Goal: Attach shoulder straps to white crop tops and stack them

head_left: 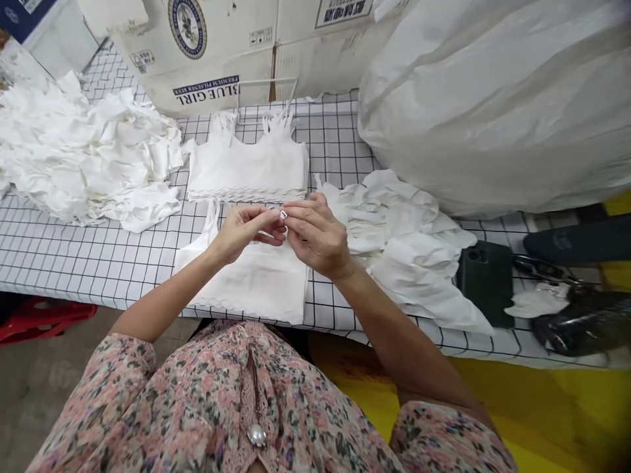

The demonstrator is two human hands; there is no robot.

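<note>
Pinching a tiny glossy clip between left hand and right hand, held together just above a flat white camisole with scalloped hem, lying on a white bench gridded in black; beside it, a second folded camisole, a crumpled fabric heap and rumpled white ruffles.

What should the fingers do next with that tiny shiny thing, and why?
Probably keep a firm pinch on the tiny shiny clip with the right hand, because it is very small and sits right above the white top, where it could drop.
</note>
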